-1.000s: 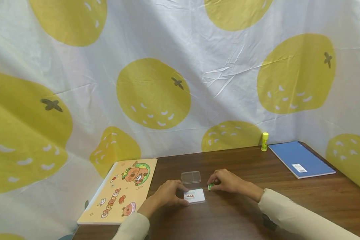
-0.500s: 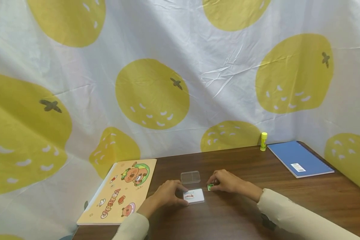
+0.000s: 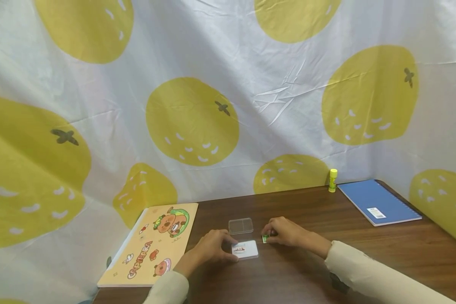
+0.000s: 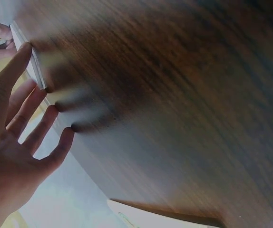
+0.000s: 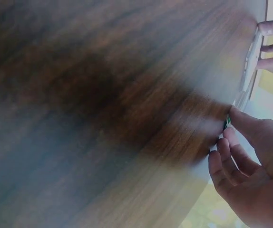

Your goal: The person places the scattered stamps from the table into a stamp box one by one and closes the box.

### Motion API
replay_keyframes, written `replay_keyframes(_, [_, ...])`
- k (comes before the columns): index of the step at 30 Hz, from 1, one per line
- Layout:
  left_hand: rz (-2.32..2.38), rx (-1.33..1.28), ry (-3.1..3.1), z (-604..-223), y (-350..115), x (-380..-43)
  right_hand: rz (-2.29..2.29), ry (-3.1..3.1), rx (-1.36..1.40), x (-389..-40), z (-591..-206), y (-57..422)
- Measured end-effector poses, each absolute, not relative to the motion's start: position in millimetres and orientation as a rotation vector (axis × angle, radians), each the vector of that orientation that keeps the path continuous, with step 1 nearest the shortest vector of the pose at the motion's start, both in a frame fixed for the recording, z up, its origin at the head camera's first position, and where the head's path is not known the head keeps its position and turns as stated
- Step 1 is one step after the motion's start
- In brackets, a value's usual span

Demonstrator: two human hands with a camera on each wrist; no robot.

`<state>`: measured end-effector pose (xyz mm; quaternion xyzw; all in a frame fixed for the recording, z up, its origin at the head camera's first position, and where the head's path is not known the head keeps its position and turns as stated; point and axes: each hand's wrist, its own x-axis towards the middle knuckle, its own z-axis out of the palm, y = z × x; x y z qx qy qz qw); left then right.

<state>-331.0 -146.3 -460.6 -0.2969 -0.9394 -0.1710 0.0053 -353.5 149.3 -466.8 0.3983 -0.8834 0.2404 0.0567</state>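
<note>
A shallow clear plastic case (image 3: pixel 249 250) with a white card in it, red printing at its left end, lies on the dark wooden table. My left hand (image 3: pixel 213 245) holds the case's left end between thumb and fingers. In the left wrist view the thumb (image 4: pixel 22 57) is at the near edge of the case, the other fingers beyond it. To the right, my right hand (image 3: pixel 286 231) pinches a small flat green-and-white piece (image 3: pixel 265 239) close over the table; the fingers mostly cover it. A clear lid (image 3: pixel 240 226) lies just behind the case.
A tan folder with capybara drawings (image 3: pixel 148 249) lies at the left. A yellow glue stick (image 3: pixel 332 180) stands at the back right beside a blue notebook (image 3: pixel 381 202). A fruit-patterned curtain (image 3: pixel 191 120) hangs behind the table.
The head view has shifted slightly. Both hands keep their places, and the small green-and-white piece has turned a little in the right fingers.
</note>
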Motion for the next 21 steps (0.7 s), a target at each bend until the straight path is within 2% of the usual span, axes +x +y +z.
replay_keyframes(21, [-0.544, -0.937, -2.934, -461.5, -147.0, -332.1, 0.691, -2.661, 1.220, -351.1, -470.3, 149.0])
